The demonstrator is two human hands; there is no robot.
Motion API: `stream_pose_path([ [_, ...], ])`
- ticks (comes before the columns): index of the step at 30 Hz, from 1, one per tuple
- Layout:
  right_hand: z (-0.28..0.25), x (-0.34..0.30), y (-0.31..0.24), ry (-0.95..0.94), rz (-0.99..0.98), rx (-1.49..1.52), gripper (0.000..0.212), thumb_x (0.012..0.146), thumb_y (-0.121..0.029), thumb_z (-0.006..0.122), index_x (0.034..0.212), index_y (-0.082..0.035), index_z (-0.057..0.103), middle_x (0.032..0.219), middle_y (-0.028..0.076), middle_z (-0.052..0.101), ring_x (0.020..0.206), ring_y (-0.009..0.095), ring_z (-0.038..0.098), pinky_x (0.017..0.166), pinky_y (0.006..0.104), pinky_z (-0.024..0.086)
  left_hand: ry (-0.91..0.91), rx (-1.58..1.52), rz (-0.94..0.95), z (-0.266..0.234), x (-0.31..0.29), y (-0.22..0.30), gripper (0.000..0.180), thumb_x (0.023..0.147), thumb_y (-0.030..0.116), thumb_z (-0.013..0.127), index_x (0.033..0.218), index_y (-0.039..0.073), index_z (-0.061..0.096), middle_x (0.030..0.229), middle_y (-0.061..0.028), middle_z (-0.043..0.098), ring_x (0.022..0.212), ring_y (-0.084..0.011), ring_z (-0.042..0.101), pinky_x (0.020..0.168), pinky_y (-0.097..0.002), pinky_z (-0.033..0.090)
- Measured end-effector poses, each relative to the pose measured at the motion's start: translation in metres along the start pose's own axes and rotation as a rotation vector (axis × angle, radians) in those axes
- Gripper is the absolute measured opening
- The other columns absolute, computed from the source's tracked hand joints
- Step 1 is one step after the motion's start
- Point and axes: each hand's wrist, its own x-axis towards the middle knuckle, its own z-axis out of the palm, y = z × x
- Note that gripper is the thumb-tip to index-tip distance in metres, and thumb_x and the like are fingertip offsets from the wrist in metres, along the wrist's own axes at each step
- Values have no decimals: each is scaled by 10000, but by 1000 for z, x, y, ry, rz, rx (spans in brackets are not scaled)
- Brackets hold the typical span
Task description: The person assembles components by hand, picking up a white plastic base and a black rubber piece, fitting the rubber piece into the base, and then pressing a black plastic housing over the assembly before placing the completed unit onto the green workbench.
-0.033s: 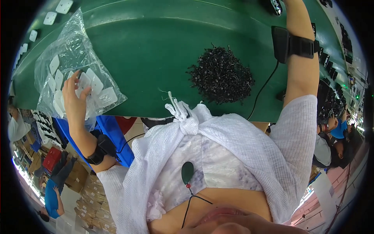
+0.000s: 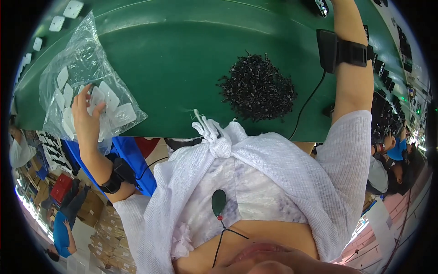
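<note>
My left hand (image 2: 86,114) is over a clear plastic bag (image 2: 84,52) at the left of the green table. Its thumb and fingers curve around the edges of a white rounded-square plastic cover (image 2: 96,97). More white covers of the same kind lie around it in the bag, such as one beside my fingers (image 2: 109,95) and one below my thumb (image 2: 123,115). My right arm reaches past the top edge at the right, so the right hand is out of view. Between my arms, a heap of small black parts (image 2: 258,89) lies on the table, with neither hand touching it.
White covers (image 2: 56,23) stand in a row along the far left of the green table (image 2: 173,68). Black parts (image 2: 381,71) line the right side. A cable (image 2: 310,98) hangs from my right arm strap. Below the left edge is a blue crate (image 2: 137,157). Other people (image 2: 64,230) are nearby.
</note>
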Motion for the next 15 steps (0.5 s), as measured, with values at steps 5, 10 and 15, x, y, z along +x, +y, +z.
stream_pose_path([
  [5,9,-43,-31,484,-135,-39,415,783,-235,714,1087,27,609,926,139,639,788,208,592,717,332,480,12,104,46,-7,8,3,417,759,104,717,1146,62,569,967,-103,551,841,-242,506,769,-345,441],
  [10,53,-121,-68,484,-110,209,352,806,-211,700,1070,2,605,857,125,591,721,220,539,655,323,463,128,127,-33,-15,20,33,299,785,136,710,1037,44,577,872,-95,570,656,-181,482,624,-308,432],
  [15,110,-159,-82,413,-136,172,126,824,-98,670,939,-46,664,872,21,618,753,145,561,649,262,432,288,-423,-10,-11,19,63,163,897,120,618,1009,4,595,783,-71,606,602,-110,525,545,-245,427],
])
